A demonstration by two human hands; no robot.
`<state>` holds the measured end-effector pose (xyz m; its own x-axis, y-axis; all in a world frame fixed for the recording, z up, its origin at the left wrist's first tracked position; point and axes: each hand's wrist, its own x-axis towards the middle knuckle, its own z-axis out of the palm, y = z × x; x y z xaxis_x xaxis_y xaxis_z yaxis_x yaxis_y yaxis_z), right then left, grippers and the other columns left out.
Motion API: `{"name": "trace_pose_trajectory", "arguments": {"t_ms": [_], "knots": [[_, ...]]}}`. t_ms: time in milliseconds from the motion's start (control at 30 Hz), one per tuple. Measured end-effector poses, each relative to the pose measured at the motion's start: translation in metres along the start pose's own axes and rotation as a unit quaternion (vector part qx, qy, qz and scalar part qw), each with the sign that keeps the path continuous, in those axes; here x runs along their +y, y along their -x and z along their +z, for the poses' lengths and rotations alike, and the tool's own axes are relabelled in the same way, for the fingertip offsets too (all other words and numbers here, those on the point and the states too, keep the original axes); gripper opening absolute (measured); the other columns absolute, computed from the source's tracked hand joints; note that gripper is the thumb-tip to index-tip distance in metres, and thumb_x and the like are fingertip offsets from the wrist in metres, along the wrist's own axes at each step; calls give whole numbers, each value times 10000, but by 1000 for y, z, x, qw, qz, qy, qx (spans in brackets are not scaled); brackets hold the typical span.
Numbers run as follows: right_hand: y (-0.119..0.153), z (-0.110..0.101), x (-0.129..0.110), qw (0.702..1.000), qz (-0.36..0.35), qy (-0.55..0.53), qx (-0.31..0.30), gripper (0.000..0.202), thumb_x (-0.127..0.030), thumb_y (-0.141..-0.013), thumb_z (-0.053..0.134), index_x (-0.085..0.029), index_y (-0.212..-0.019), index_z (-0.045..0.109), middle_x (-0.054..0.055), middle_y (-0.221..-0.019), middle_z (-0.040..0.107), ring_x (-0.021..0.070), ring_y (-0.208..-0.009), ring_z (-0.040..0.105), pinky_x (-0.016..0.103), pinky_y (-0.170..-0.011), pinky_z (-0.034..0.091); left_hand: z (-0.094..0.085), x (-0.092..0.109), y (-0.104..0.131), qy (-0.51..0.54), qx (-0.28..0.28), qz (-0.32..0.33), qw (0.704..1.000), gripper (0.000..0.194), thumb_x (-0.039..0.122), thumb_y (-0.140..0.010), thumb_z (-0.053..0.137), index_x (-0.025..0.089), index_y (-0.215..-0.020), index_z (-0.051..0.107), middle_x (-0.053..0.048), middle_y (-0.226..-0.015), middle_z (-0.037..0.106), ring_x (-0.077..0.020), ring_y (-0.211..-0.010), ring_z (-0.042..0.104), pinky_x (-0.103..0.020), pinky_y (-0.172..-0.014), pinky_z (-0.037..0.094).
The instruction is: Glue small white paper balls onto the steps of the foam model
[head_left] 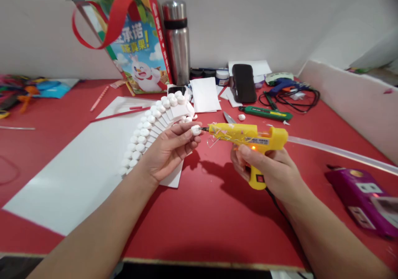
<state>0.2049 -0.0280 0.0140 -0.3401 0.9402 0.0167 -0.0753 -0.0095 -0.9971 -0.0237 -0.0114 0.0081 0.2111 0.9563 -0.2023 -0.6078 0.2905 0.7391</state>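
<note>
Red desk, behind front edge: white piece pinched by left hand; glue gun gripped by right hand.

A yellow glue gun is held roughly level right of centre, its metal nozzle pointed left. An orange light is lit on its side, and its barrel is littered with thin strands and scraps. A translucent glue stick is lodged in its rear. A small white piece is held at the nozzle's tip.
</note>
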Motion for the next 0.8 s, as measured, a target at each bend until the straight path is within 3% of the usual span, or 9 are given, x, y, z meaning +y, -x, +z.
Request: {"name": "trace_pose_trajectory", "arguments": {"t_ms": [333,800], "knots": [[2,-2,-2,1000,7,-2,-1,424,-487,-899,709,-185,-634,572,-8,-562,536,114,-463,486,284,-452,339,-1,-1,0,-5,-13,-5,1000,263,101,-757,844,83,-1010,774,-60,-894,741,-89,-738,687,-165,-727,582],[-1,-1,1,1000,2,2,4,427,-495,-896,710,-184,-638,574,-10,-568,538,110,-458,486,273,-446,349,3,0,0,3,20,37,999,229,54,-737,835,127,-940,758,-22,-887,741,-103,-786,725,-174,-772,595]]}}
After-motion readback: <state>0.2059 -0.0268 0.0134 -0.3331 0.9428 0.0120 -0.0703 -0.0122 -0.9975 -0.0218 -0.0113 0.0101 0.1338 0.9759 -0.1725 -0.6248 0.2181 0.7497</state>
